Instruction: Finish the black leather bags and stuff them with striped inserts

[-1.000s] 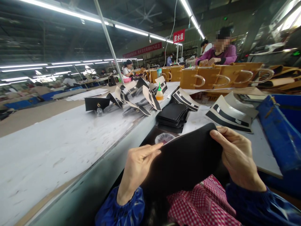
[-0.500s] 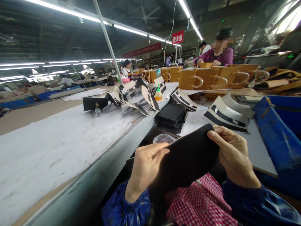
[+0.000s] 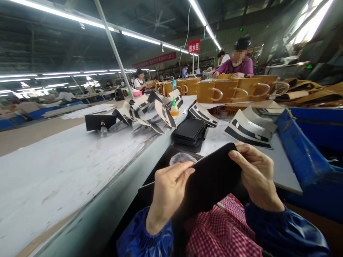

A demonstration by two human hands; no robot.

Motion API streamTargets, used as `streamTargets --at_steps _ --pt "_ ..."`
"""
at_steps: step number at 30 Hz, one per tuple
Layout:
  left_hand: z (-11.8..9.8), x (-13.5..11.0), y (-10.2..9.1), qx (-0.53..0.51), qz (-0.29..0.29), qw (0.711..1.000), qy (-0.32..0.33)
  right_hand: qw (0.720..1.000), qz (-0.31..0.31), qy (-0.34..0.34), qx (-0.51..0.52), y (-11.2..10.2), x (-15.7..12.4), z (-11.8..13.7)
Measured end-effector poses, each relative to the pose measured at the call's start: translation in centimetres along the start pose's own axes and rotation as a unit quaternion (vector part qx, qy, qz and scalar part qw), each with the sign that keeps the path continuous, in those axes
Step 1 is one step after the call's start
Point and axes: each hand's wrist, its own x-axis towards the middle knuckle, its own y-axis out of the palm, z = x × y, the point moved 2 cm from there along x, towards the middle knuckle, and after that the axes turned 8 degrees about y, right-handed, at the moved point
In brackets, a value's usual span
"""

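Between my hands is a black leather-like panel [image 3: 211,180], tilted, with its smooth dark face toward me. My left hand [image 3: 170,189] pinches its upper edge near the middle, thumb against fingers. At the upper right corner my right hand [image 3: 254,173] grips it, thumb in front and fingers behind. The panel's left end reaches past my left wrist. Just beyond it lie a stack of black panels [image 3: 189,130] and a round, clear plastic-lined container [image 3: 182,158], partly hidden by my left hand and the panel.
Curved pieces with black strips [image 3: 248,130] lie on the right board. Black flaps [image 3: 100,122] and a green-tipped glue bottle [image 3: 174,109] stand on the white table [image 3: 66,171]. A blue bin [image 3: 302,142] is at right. Behind are tan bag panels [image 3: 225,91] and a co-worker [image 3: 241,62].
The whole view has shifted, so the surroundings sit a little further left. Both hands keep their hold on the black panel, which has barely changed its tilt.
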Motion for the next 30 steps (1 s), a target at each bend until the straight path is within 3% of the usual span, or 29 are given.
streamTargets --at_steps 9,14,18,22,30 --pt "-0.5 0.5 1.0 0.024 -0.013 0.999 0.018 0.998 0.024 -0.05 -0.005 1.0 -0.7 1.6" --pt "-0.9 0.8 1.2 0.031 0.001 0.999 -0.012 0.992 0.057 -0.094 -0.053 1.4 -1.0 2.1" --pt "-0.9 0.5 1.2 0.049 -0.028 0.998 -0.02 0.988 0.05 -0.119 -0.081 2.0 -0.8 2.1" --pt "-0.9 0.0 1.3 0.074 -0.07 0.995 0.021 0.991 0.013 -0.119 -0.064 2.5 -0.8 2.1" --pt "-0.6 -0.3 1.4 0.051 -0.057 0.997 0.025 0.997 0.021 -0.053 -0.047 2.5 -1.1 2.0"
